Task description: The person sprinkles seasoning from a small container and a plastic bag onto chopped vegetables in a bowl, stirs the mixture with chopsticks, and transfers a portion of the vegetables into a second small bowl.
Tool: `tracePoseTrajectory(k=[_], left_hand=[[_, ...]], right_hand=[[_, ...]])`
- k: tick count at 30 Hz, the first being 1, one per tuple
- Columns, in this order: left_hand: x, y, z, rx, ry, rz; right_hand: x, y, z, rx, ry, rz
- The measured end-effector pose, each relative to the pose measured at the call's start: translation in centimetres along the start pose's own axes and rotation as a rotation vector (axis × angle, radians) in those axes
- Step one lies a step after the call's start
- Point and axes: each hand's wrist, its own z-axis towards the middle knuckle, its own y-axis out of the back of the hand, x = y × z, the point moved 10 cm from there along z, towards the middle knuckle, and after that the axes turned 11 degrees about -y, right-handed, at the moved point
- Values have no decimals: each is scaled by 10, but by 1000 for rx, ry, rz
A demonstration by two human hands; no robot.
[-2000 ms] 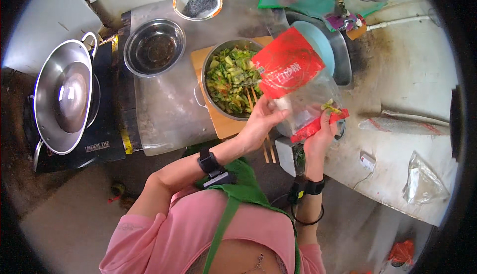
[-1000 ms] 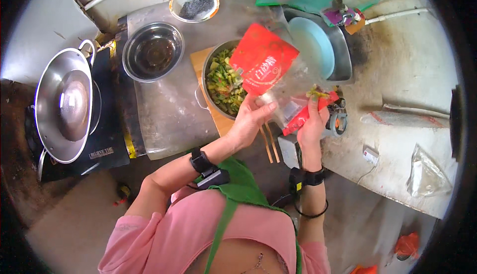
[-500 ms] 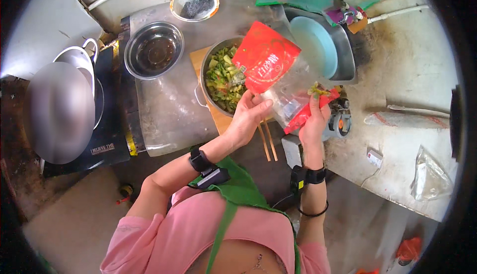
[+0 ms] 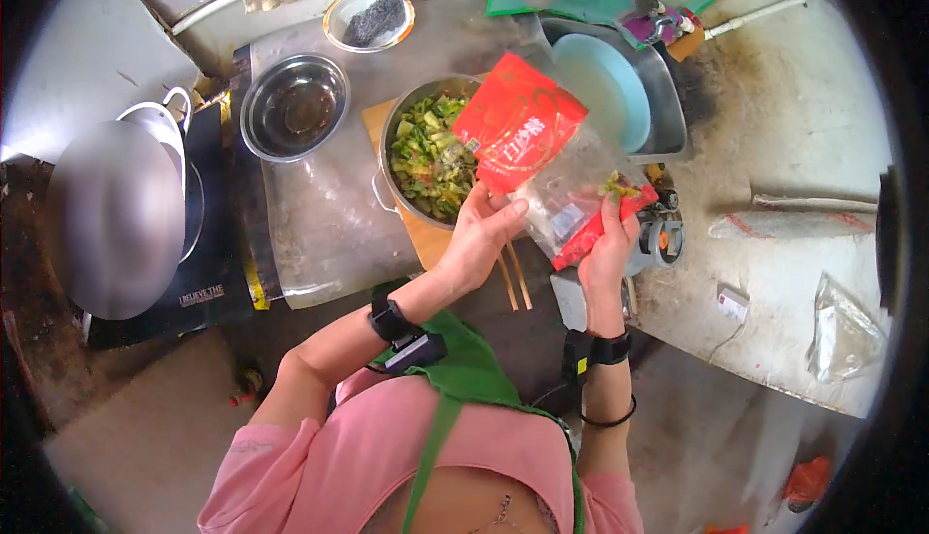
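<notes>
Fingers (image 4: 507,212) of both hands (image 4: 477,244) (image 4: 607,247) pinch red-and-clear bag (image 4: 550,159) (contents unclear), partly hiding pot (image 4: 386,168).

Kitchen workspace, identified by flat black cooktop (image 4: 221,215) bearing silver metal pan (image 4: 155,120), rectangular steel sink (image 4: 674,108) holding round pale-blue basin (image 4: 627,99), round metal pot (image 4: 385,152) containing chopped green vegetables (image 4: 426,159), flat wooden board (image 4: 426,244) beneath pot, shiny round steel bowl (image 4: 292,108)

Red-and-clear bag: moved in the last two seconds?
Yes: leftward, judged against the metal sink. The red-and-clear bag now hides less of the light-blue basin there.
</notes>
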Motion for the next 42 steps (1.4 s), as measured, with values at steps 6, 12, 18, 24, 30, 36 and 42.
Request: tracePoseTrajectory(k=[6, 12, 18, 24, 30, 36, 42], left_hand=[[4, -4, -1, 12, 17, 35], [8, -2, 2, 21, -5, 9], [2, -8, 2, -3, -56, 20], [8, 2, 4, 14, -10, 17], [5, -3, 2, 13, 3, 22], [5, -7, 0, -1, -29, 59], [9, -6, -2, 12, -11, 53]], right_hand=[[-2, 8, 1, -5, 79, -68], [4, -2, -3, 72, 31, 14], [-4, 4, 10, 76, 57, -30], [-9, 10, 17, 25, 54, -53], [-4, 7, 11, 16, 37, 24], [-23, 21, 12, 32, -46, 81], [-26, 22, 10, 53, -36, 54]])
